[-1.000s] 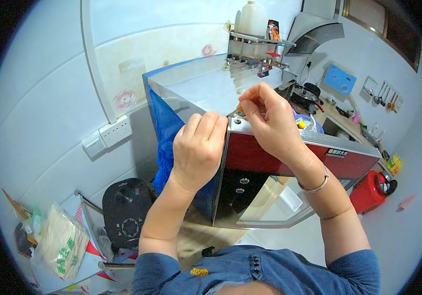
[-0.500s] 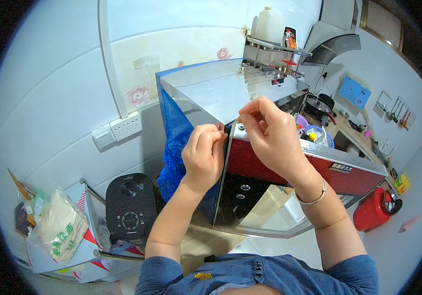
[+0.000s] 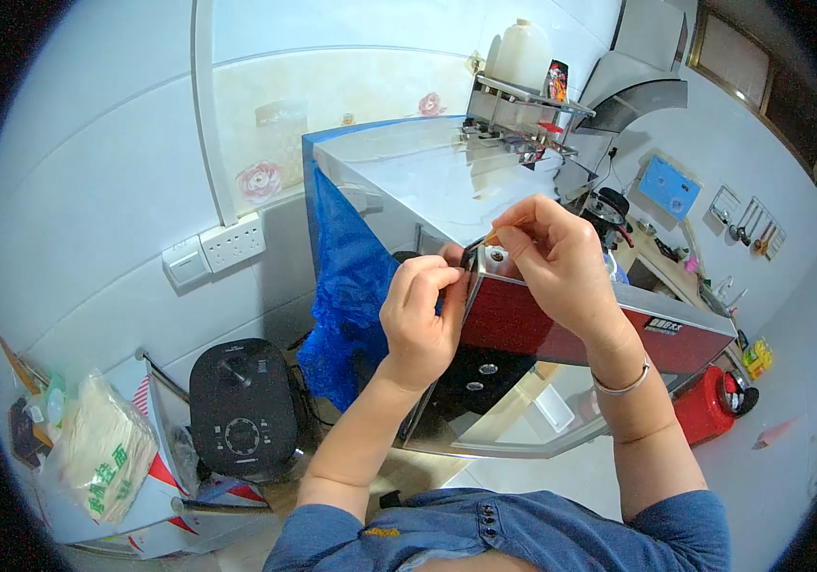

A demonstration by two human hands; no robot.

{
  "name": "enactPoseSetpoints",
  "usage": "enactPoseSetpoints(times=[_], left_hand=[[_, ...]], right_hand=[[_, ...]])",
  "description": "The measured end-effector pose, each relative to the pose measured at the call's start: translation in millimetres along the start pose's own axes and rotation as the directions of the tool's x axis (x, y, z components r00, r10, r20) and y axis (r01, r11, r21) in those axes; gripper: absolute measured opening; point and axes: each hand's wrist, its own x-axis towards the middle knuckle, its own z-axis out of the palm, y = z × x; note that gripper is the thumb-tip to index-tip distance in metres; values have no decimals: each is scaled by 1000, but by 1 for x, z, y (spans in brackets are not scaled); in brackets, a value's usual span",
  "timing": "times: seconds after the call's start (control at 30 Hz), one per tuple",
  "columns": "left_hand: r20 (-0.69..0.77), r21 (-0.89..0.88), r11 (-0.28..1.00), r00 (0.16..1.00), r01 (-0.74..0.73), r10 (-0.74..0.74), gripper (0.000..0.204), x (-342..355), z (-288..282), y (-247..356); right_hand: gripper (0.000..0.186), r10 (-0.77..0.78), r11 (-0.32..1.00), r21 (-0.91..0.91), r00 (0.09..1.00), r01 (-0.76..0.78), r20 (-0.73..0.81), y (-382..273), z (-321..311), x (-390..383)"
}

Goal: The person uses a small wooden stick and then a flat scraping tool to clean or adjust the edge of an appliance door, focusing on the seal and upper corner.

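Observation:
A stainless-steel appliance [image 3: 427, 172] with a red front panel [image 3: 508, 310], dark glass section and blue protective film [image 3: 337, 276] stands before me. My right hand [image 3: 561, 267] is closed in a pinch on a thin orange item [image 3: 489, 236], possibly a tool handle, just above a screw [image 3: 496, 255] at the panel's upper left corner. My left hand [image 3: 423, 319] is closed at the same corner's side edge, fingertips by a dark piece there. What exactly it pinches is hidden.
A black appliance [image 3: 242, 405] sits low at left beside a bag of dried noodles [image 3: 103, 448]. A socket strip [image 3: 232, 243] is on the tiled wall. A rack with a white jug [image 3: 518, 57] stands behind. A counter with pots [image 3: 608, 212] and a red container [image 3: 702, 405] are at right.
Both hands have shifted right in the view with the appliance's corner. My left fingers have changed from curled over the edge to pinched at its side. More blue film shows.

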Motion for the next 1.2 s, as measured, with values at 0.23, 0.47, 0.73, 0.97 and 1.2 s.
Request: enactPoseSetpoints(times=[0.23, 0.47, 0.73, 0.97, 1.2], left_hand=[[-43, -37, 999, 999, 21, -22, 23, -6, 4, -3], [-36, -18, 1000, 999, -6, 5, 24, -7, 2, -6], [-10, 14, 999, 1000, -30, 30, 20, -7, 1, -6], [-16, 15, 1000, 1000, -24, 24, 18, -7, 1, -5], [-19, 9, 1000, 1000, -13, 14, 17, -9, 1, -6]], right_hand=[[8, 44, 997, 54, 992, -51, 121, 2, -2, 5], [10, 46, 998, 35, 999, -46, 9, 2, -1, 4], [9, 10, 1000, 20, 999, -11, 48, 5, -3, 8], [9, -9, 1000, 20, 998, 8, 60, 10, -5, 8], [9, -72, 997, -14, 996, 73, 45, 7, -4, 6]])
